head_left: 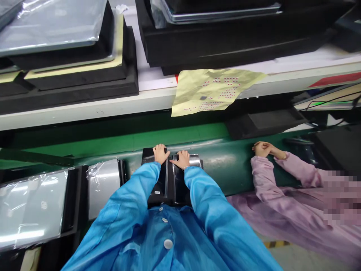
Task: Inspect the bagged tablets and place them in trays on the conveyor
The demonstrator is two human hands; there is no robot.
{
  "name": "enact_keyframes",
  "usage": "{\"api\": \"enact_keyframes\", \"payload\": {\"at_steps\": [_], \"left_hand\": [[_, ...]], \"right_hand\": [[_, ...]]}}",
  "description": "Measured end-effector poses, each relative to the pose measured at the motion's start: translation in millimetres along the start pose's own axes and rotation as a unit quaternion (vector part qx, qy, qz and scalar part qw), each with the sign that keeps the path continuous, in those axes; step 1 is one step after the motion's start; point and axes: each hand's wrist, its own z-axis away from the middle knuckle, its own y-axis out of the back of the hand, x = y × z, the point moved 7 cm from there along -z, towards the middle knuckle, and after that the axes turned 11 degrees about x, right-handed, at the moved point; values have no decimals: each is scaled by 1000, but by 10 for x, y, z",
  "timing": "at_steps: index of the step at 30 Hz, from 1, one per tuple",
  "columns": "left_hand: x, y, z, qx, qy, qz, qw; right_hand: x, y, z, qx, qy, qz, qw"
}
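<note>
In front of my body, a black foam tray (170,178) lies on the dark green belt, with two dark glossy panels side by side in it. My left hand (160,154) is at the far end of the left panel (160,182), fingers bent over the far edge. Over the far end of the right panel (180,180), my right hand (182,160) is placed the same way. Both thumbs point inward towards the strip between the panels. The fingertips are hidden behind the edge. A small white label is visible low on the left panel.
Film-wrapped silver panels (104,188) in black foam stand to the left. A co-worker in a pink sleeve (267,177) rests clasped hands on the belt (228,162) at right. Above runs a white shelf (152,96) with stacked foam trays and a hanging yellow sheet (214,92).
</note>
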Motion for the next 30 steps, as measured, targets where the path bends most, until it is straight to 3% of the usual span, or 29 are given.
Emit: {"api": "enact_keyframes", "payload": {"at_steps": [2, 5, 8, 10, 14, 18, 22, 25, 28, 30], "left_hand": [[78, 213, -15, -15, 7, 67, 998], [181, 664, 2, -45, 21, 194, 980], [164, 1038, 62, -37, 49, 322, 945], [61, 1099, 118, -18, 76, 387, 919], [-257, 864, 191, 5, 135, 446, 885], [-573, 742, 160, 17, 189, 437, 879], [-923, 880, 188, 38, 260, 369, 891], [-1189, 1023, 300, 87, 301, 327, 892], [-1339, 1125, 478, 122, 315, 321, 885], [-1351, 1162, 638, 113, 320, 334, 879]], "right_hand": [[-10, 166, 20, 4, 4, -62, 998], [84, 619, 84, 17, 11, -194, 981], [303, 1108, 171, 50, -10, -343, 938], [451, 1282, 224, 75, -37, -423, 902], [682, 1164, 296, 96, -116, -515, 844], [993, 923, 387, 73, -239, -531, 810], [1418, 838, 642, 22, -383, -476, 791], [1679, 848, 905, 25, -459, -418, 784], [1772, 888, 1147, 24, -484, -398, 779], [1747, 921, 1307, 12, -479, -410, 776]]}}
